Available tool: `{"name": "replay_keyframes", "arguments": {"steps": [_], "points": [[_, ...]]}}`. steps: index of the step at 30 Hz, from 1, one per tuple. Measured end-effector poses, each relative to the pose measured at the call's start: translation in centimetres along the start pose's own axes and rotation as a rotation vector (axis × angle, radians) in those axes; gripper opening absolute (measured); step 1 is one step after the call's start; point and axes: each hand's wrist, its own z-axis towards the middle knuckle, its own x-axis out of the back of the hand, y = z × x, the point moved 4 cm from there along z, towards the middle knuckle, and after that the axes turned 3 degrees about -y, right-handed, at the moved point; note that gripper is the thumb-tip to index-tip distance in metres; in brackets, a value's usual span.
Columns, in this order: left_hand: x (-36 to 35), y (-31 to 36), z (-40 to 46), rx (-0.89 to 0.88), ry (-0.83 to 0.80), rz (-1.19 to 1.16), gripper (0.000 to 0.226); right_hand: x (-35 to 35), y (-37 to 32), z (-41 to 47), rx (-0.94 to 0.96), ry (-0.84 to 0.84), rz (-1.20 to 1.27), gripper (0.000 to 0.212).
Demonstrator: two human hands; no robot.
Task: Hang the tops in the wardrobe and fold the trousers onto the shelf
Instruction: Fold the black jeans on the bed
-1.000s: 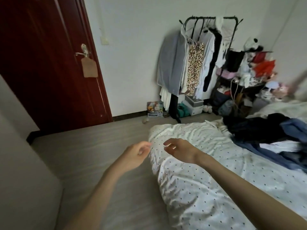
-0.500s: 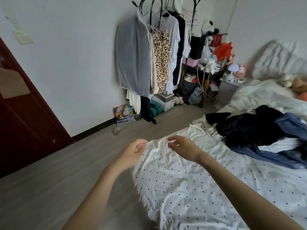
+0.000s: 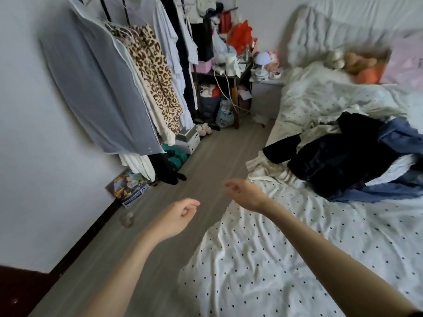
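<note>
Clothes pile (image 3: 350,161): dark and blue garments heaped on the bed (image 3: 286,248), untouched. Head view: left hand (image 3: 177,217) and right hand (image 3: 246,194) hang empty, fingers loosely curled, short of it. Step: reaching. Next move calls for gripping one garment.

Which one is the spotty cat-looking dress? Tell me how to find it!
Look at the clothes rail by the white wall. Just right of the big grey garment hangs the leopard-print dress, the only patterned piece there, tan with brown spots.
</note>
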Motion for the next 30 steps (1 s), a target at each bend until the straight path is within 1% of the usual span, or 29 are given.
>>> {"name": "replay_keyframes", "arguments": {"steps": [2,5,8,9,11,13,16,20,23,27,30], "points": [[1.5,-0.6,2.3,-0.028,-0.033,0.013,0.019,0.6,-0.3,1.9,-0.042,0.050,0.011,0.036],[4.9,-2.1,7.5,-0.122,-0.080,0.038,0.021,0.0,-1.3,5.7,-0.127,0.144,0.028,0.035],[7.8,-3.7,12.0,-0.229,-0.133,0.071,0.025,-1.7,-2.1,8.4,-0.216,0.232,0.071,0.034],[8.8,-4.4,13.1,-0.250,-0.177,0.097,0.026,-2.6,-2.5,9.1,-0.262,0.272,0.098,0.034],[10.4,-5.4,14.4,-0.293,-0.214,0.125,0.027,-3.5,-3.5,9.9,-0.314,0.341,0.136,0.032],[11.8,-6.4,14.8,-0.333,-0.236,0.141,0.026,-4.1,-4.4,10.6,-0.363,0.369,0.180,0.032],[14.0,-6.7,16.5,-0.409,-0.289,0.167,0.026,-3.8,-5.7,12.0,-0.410,0.455,0.263,0.033],[13.9,-4.9,19.2,-0.491,-0.337,0.202,0.027,-2.8,-4.9,12.0,-0.451,0.574,0.320,0.032],[11.8,-2.8,21.2,-0.558,-0.440,0.242,0.027,-2.4,-3.2,10.9,-0.515,0.672,0.365,0.029],[9.0,0.3,24.1,-0.626,-0.545,0.289,0.029,-1.1,1.1,10.0,-0.640,0.753,0.427,0.030],[6.7,3.6,28.3,-0.653,-0.609,0.342,0.029,1.3,5.7,10.8,-0.713,0.805,0.435,0.032]]}}
